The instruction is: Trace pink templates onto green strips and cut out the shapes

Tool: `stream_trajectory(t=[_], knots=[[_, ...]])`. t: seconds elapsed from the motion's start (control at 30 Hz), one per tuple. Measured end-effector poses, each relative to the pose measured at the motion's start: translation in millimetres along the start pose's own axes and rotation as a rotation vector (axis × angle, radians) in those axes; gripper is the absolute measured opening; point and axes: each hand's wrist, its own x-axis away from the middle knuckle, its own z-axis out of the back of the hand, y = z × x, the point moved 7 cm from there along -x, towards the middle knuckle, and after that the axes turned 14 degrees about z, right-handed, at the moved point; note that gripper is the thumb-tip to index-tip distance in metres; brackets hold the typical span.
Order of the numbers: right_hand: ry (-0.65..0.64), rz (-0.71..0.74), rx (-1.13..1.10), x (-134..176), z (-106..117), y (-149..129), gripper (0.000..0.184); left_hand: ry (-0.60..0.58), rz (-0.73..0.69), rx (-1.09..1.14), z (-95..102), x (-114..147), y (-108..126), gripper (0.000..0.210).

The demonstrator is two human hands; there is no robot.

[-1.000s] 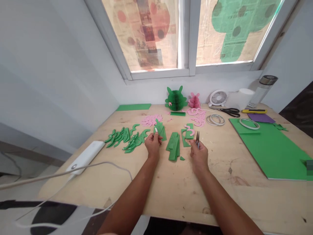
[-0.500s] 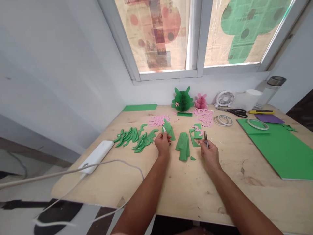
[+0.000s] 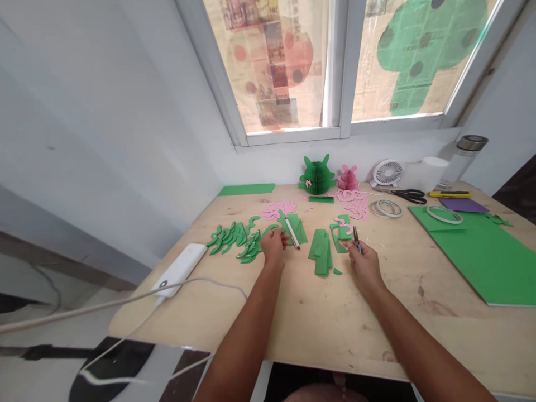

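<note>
My left hand (image 3: 274, 244) hovers at the right end of a pile of curved green paper cut-outs (image 3: 250, 249), fingers loosely bent and apart, seemingly holding nothing. Just right of it, a white pen (image 3: 292, 232) lies across green paper pieces (image 3: 300, 228). My right hand (image 3: 365, 262) grips small scissors (image 3: 357, 239), blades pointing up and away from me. Beside their blades lies a pink curved cut-out (image 3: 345, 225) on green paper (image 3: 340, 245). Between my hands rests a stack of folded green paper pieces (image 3: 321, 254).
Pink cut-outs (image 3: 280, 210) lie further back, near a green paper figure (image 3: 317, 176) and a pink one (image 3: 348, 177). Tape rolls (image 3: 388, 209), black-handled scissors (image 3: 412, 195) and green sheets (image 3: 481, 262) are on the right. A white power strip (image 3: 181, 270) with cables sits left.
The pen, earlier at my left fingers, now lies on the green paper. My left hand has shifted left toward the green cut-outs. My right hand still holds the scissors; the view has tilted slightly.
</note>
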Motion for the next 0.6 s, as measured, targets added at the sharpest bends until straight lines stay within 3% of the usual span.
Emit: stream_trajectory(t=[0.3,0.6], knots=[[-0.024,-0.073,-0.048,1,-1,5,0.049,0.088,-0.072,-0.126,58.2,-3,9,0.013],[-0.017,-0.091,-0.012,1,3,13,0.045,0.137,-0.092,-0.166,73.6,-16,9,0.016]])
